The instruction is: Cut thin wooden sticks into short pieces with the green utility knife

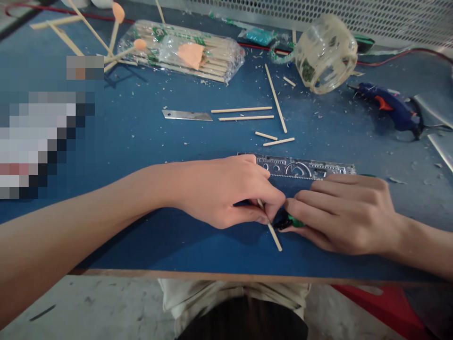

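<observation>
My left hand [244, 191] pinches a thin wooden stick [275, 236] between thumb and fingers, its lower end sticking out towards the table's front edge. Wrapped round a green-and-black hand tool [295, 220] is my right hand [348, 215]. The tool's black tip is beside the stick; most of its body is hidden under the fingers, so its exact kind does not show. Just behind both hands lies a clear plastic ruler [293, 166], partly covered by them. Beyond it are two short stick pieces [279, 141] and several longer sticks [244, 118].
A loose cutter blade [187, 115] lies left of the sticks. Farther back are a bag of sticks [180, 52], a tipped clear jar [327, 54] and a blue glue gun [392, 106]. Stick constructions [113, 42] stand back left. The table's front edge [177, 275] runs below my hands.
</observation>
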